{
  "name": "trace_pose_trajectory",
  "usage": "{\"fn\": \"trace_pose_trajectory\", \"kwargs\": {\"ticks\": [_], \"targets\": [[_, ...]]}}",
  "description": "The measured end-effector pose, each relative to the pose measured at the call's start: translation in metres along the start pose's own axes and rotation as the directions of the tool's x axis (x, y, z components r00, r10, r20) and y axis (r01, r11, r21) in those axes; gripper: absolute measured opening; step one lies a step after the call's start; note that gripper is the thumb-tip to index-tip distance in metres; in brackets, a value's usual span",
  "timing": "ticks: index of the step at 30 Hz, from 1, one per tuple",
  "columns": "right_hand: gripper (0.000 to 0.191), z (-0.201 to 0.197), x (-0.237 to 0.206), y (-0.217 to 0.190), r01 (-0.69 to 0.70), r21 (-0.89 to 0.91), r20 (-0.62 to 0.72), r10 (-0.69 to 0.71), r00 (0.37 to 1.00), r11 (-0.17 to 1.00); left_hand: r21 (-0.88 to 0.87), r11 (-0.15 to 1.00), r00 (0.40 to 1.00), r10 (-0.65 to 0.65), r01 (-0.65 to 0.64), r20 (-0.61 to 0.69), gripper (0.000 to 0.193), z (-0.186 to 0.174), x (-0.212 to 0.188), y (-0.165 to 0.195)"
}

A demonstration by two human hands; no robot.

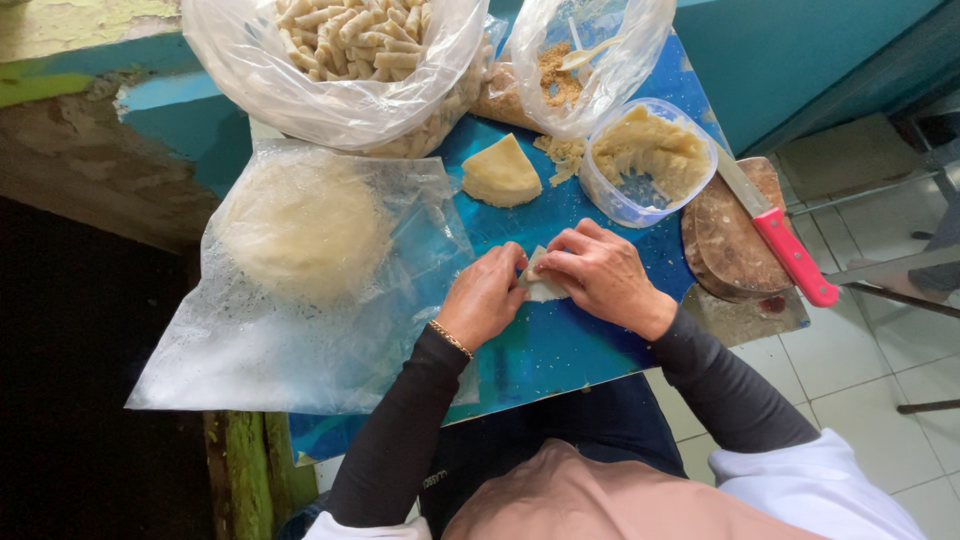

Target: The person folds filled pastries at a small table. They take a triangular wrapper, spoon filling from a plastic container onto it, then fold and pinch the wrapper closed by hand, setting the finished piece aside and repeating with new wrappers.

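Head view, looking down on a blue tabletop (560,340). The left hand (484,297) and the right hand (600,275) meet at the middle of the tabletop, both closed on a small piece of pale wrapper dough (541,288). The wrapper is thin, off-white and partly folded; one pointed corner shows between the thumbs and a flat edge lies on the blue surface below the fingers. The rest of it is hidden under the hands, so its full outline cannot be told. The left wrist bears a thin gold bracelet (450,339); both forearms are in dark sleeves.

Left of the hands lies a clear plastic sheet (300,330) covering a round stack of pale wrappers (305,225). Above the hands sits a wedge of yellowish filling (500,173), just beside a clear round tub (640,160) of the same crumbly yellow paste. At the far edge stand two open plastic bags: a large bag (330,80) of pale finished rolls, and a smaller bag (585,65) of brown crumbs with a light spoon in it. At right, a knife with a pink handle (790,255) rests across a round wooden board (730,240).
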State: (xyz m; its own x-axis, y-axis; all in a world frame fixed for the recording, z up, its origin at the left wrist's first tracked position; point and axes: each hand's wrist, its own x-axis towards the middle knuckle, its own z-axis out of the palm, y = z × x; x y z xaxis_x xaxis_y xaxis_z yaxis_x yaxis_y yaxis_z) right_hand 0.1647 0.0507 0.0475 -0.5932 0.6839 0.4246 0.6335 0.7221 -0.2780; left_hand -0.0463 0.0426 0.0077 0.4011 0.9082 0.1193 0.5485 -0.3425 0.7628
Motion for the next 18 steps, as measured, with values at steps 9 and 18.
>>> {"fn": "trace_pose_trajectory", "kwargs": {"ticks": [9,18], "targets": [[0.025,-0.007,0.0,0.0,0.128,-0.177,0.055,-0.12,0.991,0.976,0.008,1.0,1.0,0.018,-0.018,-0.019,0.035,0.001,0.0,0.001],[0.014,-0.015,0.024,0.007,0.063,-0.115,0.076,-0.055,0.996,0.991,0.042,0.999,1.0,-0.013,0.013,-0.01,0.039,0.007,0.001,-0.007]]}}
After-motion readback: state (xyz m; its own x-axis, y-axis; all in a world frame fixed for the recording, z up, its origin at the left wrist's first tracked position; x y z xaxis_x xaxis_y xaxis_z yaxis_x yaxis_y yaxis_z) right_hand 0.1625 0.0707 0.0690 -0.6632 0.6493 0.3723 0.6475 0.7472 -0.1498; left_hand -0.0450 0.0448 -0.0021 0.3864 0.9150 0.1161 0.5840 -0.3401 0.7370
